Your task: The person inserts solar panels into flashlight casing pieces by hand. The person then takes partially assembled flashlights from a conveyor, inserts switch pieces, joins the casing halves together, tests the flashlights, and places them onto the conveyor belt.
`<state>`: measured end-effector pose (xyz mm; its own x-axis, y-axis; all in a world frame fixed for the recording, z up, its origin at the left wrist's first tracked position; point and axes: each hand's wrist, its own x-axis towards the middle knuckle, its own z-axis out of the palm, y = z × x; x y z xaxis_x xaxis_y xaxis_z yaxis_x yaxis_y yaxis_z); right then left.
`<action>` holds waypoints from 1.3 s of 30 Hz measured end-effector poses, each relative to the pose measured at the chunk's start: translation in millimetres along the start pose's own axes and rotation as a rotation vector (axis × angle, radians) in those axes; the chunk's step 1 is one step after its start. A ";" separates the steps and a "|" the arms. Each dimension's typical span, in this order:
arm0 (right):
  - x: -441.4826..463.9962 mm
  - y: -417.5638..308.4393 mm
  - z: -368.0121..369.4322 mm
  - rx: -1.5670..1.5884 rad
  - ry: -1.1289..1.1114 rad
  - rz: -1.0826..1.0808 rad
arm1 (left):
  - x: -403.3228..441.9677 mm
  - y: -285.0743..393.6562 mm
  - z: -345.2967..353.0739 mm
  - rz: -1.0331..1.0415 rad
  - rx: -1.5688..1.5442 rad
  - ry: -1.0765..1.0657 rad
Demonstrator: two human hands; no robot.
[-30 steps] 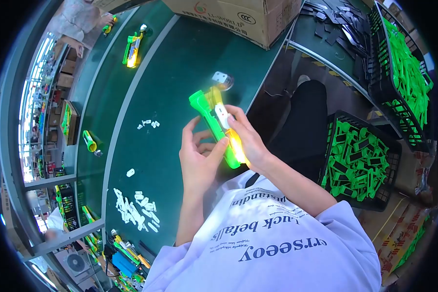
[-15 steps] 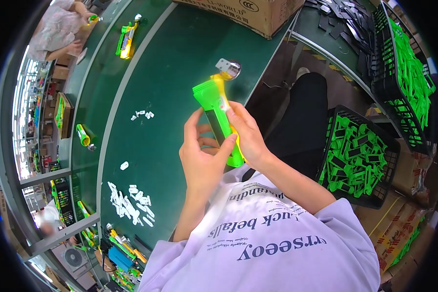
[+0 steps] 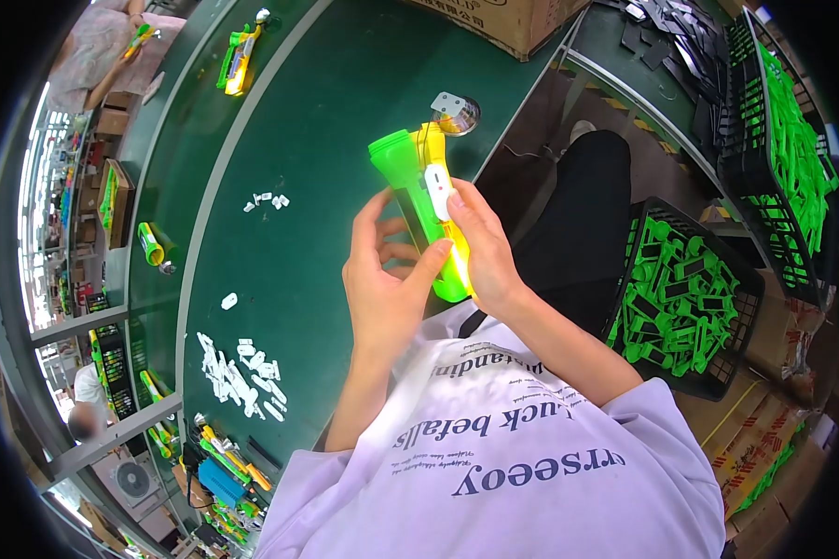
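Between my hands, above the green bench, is a flashlight body in two halves. My left hand [image 3: 387, 270] is wrapped around the green half [image 3: 399, 168], with the thumb pressed on its lower part. My right hand [image 3: 483, 244] grips the yellow half [image 3: 431, 144] alongside it, its thumb at the white switch piece [image 3: 437, 191]. Both halves lie close together, though I cannot tell whether they are fully joined. A shiny round reflector [image 3: 463, 115] with a white plate dangles beyond the yellow half's wide end.
White switch parts [image 3: 238, 377] lie piled at the bench's left, with smaller white bits [image 3: 267, 201] farther up. A carton [image 3: 503, 23] stands at the back. Black crates [image 3: 750, 307] of green parts are at right. Across the line, a person [image 3: 107, 56] handles another flashlight.
The yellow half has turned so that its white switch shows more fully beside the green half. The reflector has shifted slightly up and right. The person across the line has raised their flashlight.
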<state>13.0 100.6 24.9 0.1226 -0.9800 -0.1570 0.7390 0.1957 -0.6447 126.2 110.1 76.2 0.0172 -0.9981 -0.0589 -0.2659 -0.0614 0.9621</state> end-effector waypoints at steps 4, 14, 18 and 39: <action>-0.2 -0.2 0.5 -0.009 0.007 -0.012 | 0.8 1.1 0.4 0.010 0.013 -0.011; -3.8 7.1 -7.2 -0.078 -0.038 -0.064 | -3.6 0.6 -1.2 -0.108 -0.102 -0.092; -3.9 8.4 -6.5 -0.140 -0.055 -0.120 | -5.6 -7.6 -0.3 -0.078 -0.157 -0.084; 32.4 -53.4 0.8 -0.464 0.064 -0.399 | -25.6 -11.3 6.6 -0.033 -0.134 -0.147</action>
<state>-22.0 58.4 54.8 -0.1545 -0.9797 0.1278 0.3522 -0.1754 -0.9194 122.4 136.3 65.1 -0.1200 -0.9855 -0.1198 -0.1370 -0.1031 0.9852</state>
